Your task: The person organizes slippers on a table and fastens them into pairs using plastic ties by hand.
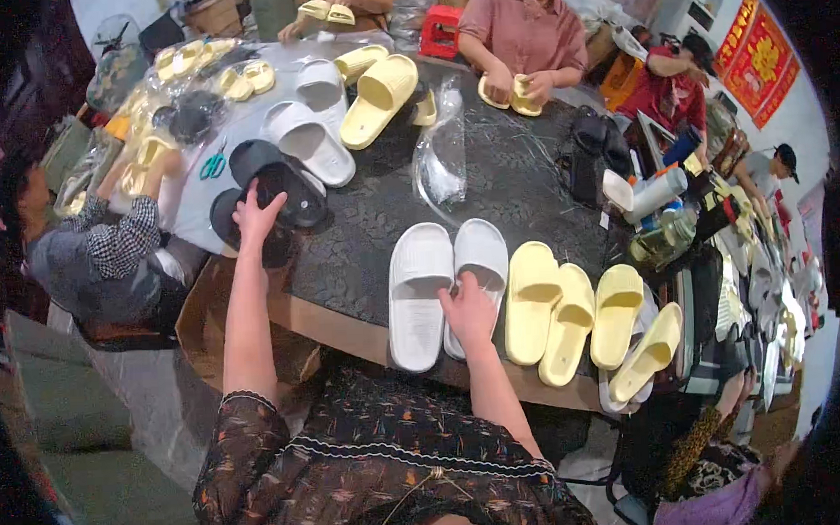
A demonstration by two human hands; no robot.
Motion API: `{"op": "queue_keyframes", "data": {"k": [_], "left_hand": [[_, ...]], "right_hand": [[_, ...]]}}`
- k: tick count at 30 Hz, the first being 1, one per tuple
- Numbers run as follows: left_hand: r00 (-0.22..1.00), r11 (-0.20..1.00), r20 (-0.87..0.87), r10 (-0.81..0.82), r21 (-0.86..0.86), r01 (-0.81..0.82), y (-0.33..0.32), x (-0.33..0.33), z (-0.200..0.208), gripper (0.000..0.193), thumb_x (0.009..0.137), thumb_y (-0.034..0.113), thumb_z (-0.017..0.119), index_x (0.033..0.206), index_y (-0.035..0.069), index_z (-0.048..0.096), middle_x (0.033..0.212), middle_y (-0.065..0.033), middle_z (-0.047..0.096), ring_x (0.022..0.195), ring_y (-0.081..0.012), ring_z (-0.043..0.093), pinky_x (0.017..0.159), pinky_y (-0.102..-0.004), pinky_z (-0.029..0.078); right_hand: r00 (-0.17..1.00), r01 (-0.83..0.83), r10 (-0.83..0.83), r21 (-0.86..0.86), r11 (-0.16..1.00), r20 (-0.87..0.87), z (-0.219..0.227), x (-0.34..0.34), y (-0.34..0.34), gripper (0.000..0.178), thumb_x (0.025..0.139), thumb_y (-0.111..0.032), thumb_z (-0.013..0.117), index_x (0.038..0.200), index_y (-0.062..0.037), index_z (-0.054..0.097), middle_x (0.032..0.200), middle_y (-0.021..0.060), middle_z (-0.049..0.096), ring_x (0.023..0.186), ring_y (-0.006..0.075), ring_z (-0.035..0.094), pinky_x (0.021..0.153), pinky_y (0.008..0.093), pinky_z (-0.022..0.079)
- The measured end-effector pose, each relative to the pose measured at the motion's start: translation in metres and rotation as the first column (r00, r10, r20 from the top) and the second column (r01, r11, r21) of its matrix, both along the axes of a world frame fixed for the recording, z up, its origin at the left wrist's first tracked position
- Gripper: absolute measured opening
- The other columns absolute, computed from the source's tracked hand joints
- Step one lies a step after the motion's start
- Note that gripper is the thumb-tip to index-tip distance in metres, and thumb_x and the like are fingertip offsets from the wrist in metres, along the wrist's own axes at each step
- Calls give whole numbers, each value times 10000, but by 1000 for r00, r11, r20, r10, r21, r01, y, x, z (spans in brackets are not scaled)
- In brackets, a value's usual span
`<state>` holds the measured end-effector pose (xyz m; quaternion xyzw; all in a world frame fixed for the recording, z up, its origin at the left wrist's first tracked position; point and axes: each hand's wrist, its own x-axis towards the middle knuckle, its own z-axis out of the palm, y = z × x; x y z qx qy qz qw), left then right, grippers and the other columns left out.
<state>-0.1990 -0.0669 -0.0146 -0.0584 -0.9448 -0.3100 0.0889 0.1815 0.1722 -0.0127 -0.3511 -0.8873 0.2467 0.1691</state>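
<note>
Lettered red banner (757, 58); left hand (257, 218) splayed at black slipper (294, 187), right hand (470, 311): grip unclear

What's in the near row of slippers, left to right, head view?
Left white slipper → right white slipper → first yellow slipper → second yellow slipper → third yellow slipper → fourth yellow slipper.

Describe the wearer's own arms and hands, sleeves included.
The left hand and right hand are gloveless, the forearms bare. The loose, dark brown fabric sleeves carry orange and pale flecks; the left one ends near the elbow in pale-edged dark trim.
</note>
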Motion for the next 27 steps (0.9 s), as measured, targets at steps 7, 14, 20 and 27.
{"op": "queue_keyframes", "data": {"k": [7,14,20,27], "left_hand": [[962,991,-273,-4,128,41,7,5,-18,903,790,583,650,1368,-62,392,1221,-326,518,1158,-460,475,1022,-493,337],[964,876,-264,-20,461,144,-3,36,10,685,890,418,632,1321,-86,458,1270,-290,514,1165,-379,510,962,-392,416],[927,723,-344,-152,601,341,-16,85,24,521,929,266,620,1308,-66,488,1243,-196,554,1103,-247,539,934,-364,432],[906,712,-277,-321,561,424,10,162,61,346,896,184,641,1131,-60,571,1062,-138,620,964,-227,580,863,-347,450]], "right_hand": [[1000,-1,2,18,1000,-26,-1,-2,-3,426,809,-354,645,1097,-57,541,701,118,658,675,329,651,597,460,489],[997,-9,10,15,1000,-76,-7,-1,1,369,803,-304,653,1064,-72,533,628,84,607,638,318,635,578,466,482],[971,-110,134,130,985,-198,3,4,-15,342,796,-253,645,1015,-58,470,688,179,621,625,380,621,549,496,476],[876,-223,279,183,957,-393,43,43,-42,383,696,-86,665,1039,-39,500,790,183,606,681,377,618,572,464,486]]}}
